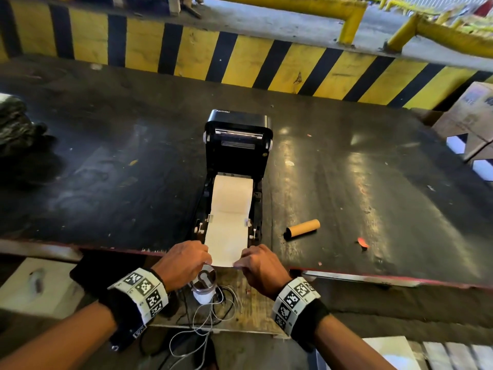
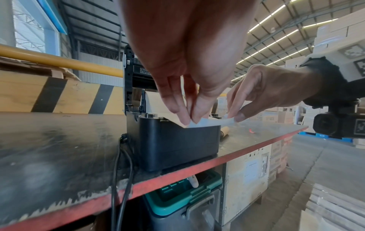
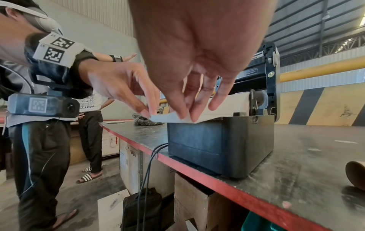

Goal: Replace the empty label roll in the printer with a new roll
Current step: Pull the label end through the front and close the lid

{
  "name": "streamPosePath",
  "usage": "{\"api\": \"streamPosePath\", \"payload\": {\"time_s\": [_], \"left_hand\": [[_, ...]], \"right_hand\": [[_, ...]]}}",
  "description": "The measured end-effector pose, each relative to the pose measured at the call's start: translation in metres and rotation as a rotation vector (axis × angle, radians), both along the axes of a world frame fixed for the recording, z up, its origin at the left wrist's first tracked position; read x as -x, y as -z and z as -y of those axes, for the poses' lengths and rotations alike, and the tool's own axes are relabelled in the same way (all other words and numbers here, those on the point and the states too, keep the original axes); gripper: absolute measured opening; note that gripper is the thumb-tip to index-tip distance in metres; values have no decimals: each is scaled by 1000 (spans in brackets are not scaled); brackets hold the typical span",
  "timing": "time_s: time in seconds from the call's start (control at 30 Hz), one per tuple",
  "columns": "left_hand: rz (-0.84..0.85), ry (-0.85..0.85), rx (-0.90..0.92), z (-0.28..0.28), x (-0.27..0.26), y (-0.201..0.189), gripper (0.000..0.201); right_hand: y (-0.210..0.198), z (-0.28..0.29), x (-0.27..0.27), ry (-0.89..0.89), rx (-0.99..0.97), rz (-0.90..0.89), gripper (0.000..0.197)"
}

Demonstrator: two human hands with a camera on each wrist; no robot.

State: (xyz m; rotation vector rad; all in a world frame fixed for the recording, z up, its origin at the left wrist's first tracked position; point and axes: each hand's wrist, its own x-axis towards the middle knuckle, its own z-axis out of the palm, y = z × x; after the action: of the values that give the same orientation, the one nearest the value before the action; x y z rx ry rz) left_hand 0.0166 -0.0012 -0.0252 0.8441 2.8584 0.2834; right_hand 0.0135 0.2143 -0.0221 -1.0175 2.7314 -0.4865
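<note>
At the near edge of the counter (image 1: 106, 169): one black label printer (image 1: 234, 182), lid raised and standing upright at the far side.

Done, by the look of things: new roll (image 1: 233, 193) seated in the open bay, white paper fed forward between the two side guides and out over the near lip. Empty cardboard core (image 1: 302, 228) lying on its side on the counter, to the right of the printer and apart from it.

Left to do, as a judgement: square up the loose paper end, close the lid, perhaps clear away the core.

Paper end (image 1: 226, 249): hangs past the near wall of the printer, held flat between both hands.

Left hand (image 1: 184, 259): at the left corner of the paper end, fingertips pinching it, as the left wrist view shows.

Right hand (image 1: 260, 264): at the right corner, thumb under and fingers on top, pinching likewise.

Both hands sit just off the counter's near edge, with the roll itself beyond them, farther in.
</note>
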Motion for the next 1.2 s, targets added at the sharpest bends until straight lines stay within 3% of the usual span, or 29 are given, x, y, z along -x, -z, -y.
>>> {"api": "streamPosePath", "payload": {"time_s": [0.07, 0.17, 0.3, 0.37, 0.47, 0.57, 0.67, 0.77, 0.87, 0.97, 1.07, 1.2], "left_hand": [[8, -13, -6, 1, -7, 1, 26], [39, -35, -16, 2, -14, 1, 27], [51, -104, -123, 2, -18, 1, 26], [62, -274, -297, 3, -17, 2, 28], [123, -702, -622, 6, -3, 3, 36], [464, -1029, -892, 8, 18, 2, 40], [739, -1106, -1129, 2, 28, -3, 37], [754, -1099, -1114, 1, 36, -6, 29], [799, -1092, -1066, 10, 45, -6, 37], [844, -1090, -1022, 17, 53, -3, 41], [861, -1128, -1012, 19, 61, -2, 39], [931, -1114, -956, 26, 71, 1, 46]], "right_hand": [[1, -1, -6, -2, -7, -1, 52], [3, -2, -13, 2, -9, -1, 25], [9, -3, -17, -2, 68, -44, 19], [11, -3, -14, -2, 71, -47, 20], [12, -3, -9, -7, 64, -45, 22], [15, -4, -3, -17, 57, -38, 23], [19, -5, 4, -33, 37, -3, 23], [7, -7, 11, -86, 19, 37, 21], [-21, -6, 40, -101, 20, 33, 26], [-63, -5, 100, 126, 225, -150, 20], [-109, -5, 170, 401, 440, -417, 28], [-144, 0, 233, 586, 214, -314, 42]]}}
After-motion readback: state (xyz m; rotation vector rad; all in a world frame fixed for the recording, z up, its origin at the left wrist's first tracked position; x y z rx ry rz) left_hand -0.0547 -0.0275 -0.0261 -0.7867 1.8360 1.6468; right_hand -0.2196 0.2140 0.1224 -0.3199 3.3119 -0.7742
